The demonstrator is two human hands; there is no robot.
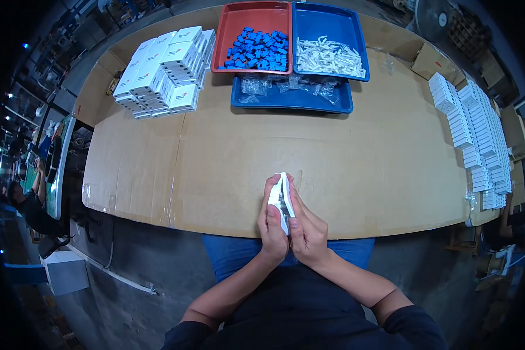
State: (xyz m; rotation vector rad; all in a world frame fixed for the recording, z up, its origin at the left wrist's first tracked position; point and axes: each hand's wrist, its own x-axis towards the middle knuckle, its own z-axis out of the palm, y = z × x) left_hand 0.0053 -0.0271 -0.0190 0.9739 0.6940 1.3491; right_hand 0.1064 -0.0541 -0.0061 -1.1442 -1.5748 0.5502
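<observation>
Both hands hold a small white box (276, 196) upright over the near edge of the cardboard-covered table, close to my body. My left hand (271, 230) wraps its left side, with the thumb pressed on the near face. Around the right side curls my right hand (310, 233), its thumb low on the box. The box's edges stand apart, and a dark gap shows between its white panels. What lies inside cannot be made out.
Stacked white boxes (151, 73) stand at the far left, with more stacked boxes (478, 134) along the right edge. At the back are a red tray (230, 23) of blue pieces, a blue tray (326, 23) of white pieces and another blue tray (291, 105) holding clear plastic bags.
</observation>
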